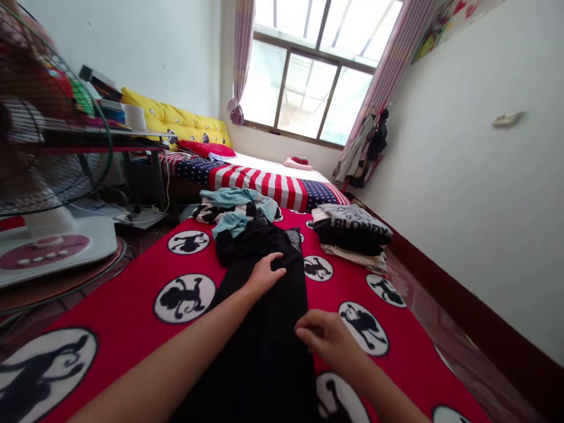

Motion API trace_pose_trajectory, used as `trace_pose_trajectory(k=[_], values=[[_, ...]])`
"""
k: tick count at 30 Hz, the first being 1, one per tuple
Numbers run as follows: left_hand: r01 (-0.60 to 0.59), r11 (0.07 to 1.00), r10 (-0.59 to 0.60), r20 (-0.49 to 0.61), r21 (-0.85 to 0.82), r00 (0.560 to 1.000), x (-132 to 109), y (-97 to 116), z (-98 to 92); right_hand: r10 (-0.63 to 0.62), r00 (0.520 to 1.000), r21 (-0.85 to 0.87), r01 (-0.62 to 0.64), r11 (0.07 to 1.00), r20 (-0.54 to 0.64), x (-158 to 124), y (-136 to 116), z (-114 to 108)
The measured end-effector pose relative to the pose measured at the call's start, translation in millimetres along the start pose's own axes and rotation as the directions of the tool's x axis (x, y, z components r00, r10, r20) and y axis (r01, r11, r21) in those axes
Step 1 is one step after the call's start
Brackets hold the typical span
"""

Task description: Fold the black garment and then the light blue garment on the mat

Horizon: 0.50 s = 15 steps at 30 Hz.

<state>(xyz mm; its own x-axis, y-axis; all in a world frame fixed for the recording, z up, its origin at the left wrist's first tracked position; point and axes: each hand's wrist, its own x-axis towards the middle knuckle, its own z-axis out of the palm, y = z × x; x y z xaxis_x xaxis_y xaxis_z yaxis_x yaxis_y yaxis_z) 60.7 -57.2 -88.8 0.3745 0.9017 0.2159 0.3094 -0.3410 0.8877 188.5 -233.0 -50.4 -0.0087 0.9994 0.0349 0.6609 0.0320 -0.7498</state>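
Note:
A long black garment (268,352), which looks like trousers, lies stretched out on a red blanket (136,305) printed with monkeys in white circles. Its far end is bunched up. My left hand (267,274) rests on or just over the cloth, fingers apart, near that bunched part. Closer to me, my right hand (325,336) is at the garment's right edge with thumb and fingers curled together; whether cloth is between them cannot be made out. Beyond the garment lies a loose heap of light blue clothes (240,202), touching its far end.
A stack of folded clothes (352,235) sits on the blanket at the right. At the left stands a fan (57,241) beside a desk (145,144). Farther back are a bed with a striped cover (259,181), a window (308,82) and hanging clothes (363,147).

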Motion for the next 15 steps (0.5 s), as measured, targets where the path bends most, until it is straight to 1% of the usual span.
trace_pose_trajectory(k=[2, 3, 5, 8, 10, 12, 15], values=[[-0.002, 1.000, 0.004, -0.056, 0.026, 0.998, 2.8, -5.1, 7.6, 0.010, 0.995, 0.031, -0.007, 0.999, -0.098, 45.0, 14.6, -13.4], [-0.007, 0.999, 0.009, -0.065, 0.040, 0.998, 2.1, -7.9, 10.8, 0.003, 0.988, 0.020, 0.000, 1.000, -0.154, 68.5, 22.0, -20.1], [-0.018, 0.999, 0.021, -0.060, 0.051, 0.998, -0.8, -13.0, 15.2, -0.003, 0.968, -0.033, -0.006, 0.999, -0.249, 115.9, 35.3, -32.9], [-0.001, 0.999, 0.002, -0.031, 0.035, 1.000, -4.0, -16.8, 17.0, -0.012, 0.944, -0.144, -0.037, 0.989, -0.330, 183.3, 48.3, -47.6], [0.019, 0.999, -0.019, -0.011, 0.033, 1.000, -4.3, -17.2, 16.7, -0.056, 0.939, -0.210, -0.018, 0.978, -0.339, 221.9, 52.0, -52.1], [0.027, 0.999, -0.027, 0.007, 0.029, 1.000, -4.0, -17.1, 16.7, -0.083, 0.949, -0.234, 0.011, 0.972, -0.303, 252.6, 52.8, -51.3], [0.034, 0.999, -0.034, 0.017, 0.008, 0.999, -4.4, -17.8, 17.4, -0.093, 0.975, -0.233, 0.044, 0.971, -0.201, 283.0, 51.8, -43.3]])
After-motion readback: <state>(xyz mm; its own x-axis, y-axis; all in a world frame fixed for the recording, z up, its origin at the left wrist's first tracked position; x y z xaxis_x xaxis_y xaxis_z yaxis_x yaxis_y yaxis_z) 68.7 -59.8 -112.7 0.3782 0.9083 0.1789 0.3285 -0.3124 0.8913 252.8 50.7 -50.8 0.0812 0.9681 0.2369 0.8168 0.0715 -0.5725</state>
